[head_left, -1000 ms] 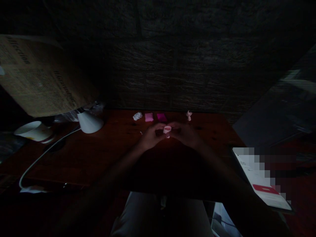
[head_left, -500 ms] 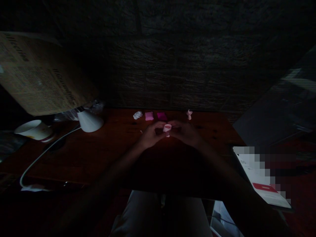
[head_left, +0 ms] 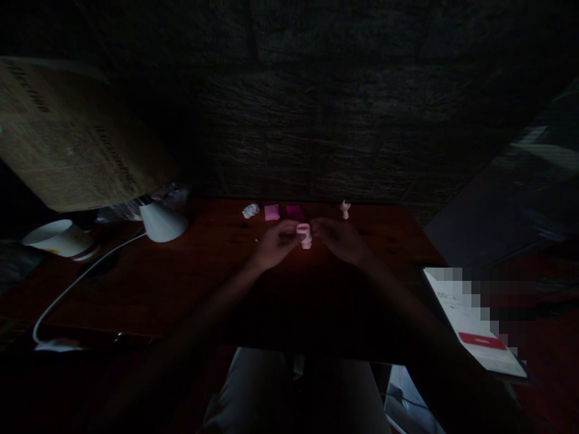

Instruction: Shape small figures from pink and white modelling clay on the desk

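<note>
A small pale pink cup-like piece of modelling clay (head_left: pixel 303 231) with a hollow top and a narrower, lumpy lower end is upright over the wooden table. My left hand (head_left: pixel 277 244) grips it from the left between thumb and fingers. On its other side my right hand (head_left: pixel 341 240) is slightly off the piece, its fingers loosely bent and apart from the thumb. Behind the hands lie a white crumpled lump (head_left: pixel 250 210), a light pink square block (head_left: pixel 272 212) and a magenta block (head_left: pixel 295 212). A small pink shaped figure (head_left: pixel 345 209) stands to the right.
At left are a white lamp base (head_left: pixel 163 223) with a printed paper shade (head_left: pixel 76 138), a paper cup (head_left: pixel 58 238) and a white cable (head_left: pixel 81 278). A lit screen (head_left: pixel 474 328) lies at the right edge of the wooden table (head_left: pixel 181 283). A dark wall rises behind.
My right hand has drawn back a little from the clay piece, which now shows more of its lower end. The left hand keeps its grip. The view has shifted slightly.
</note>
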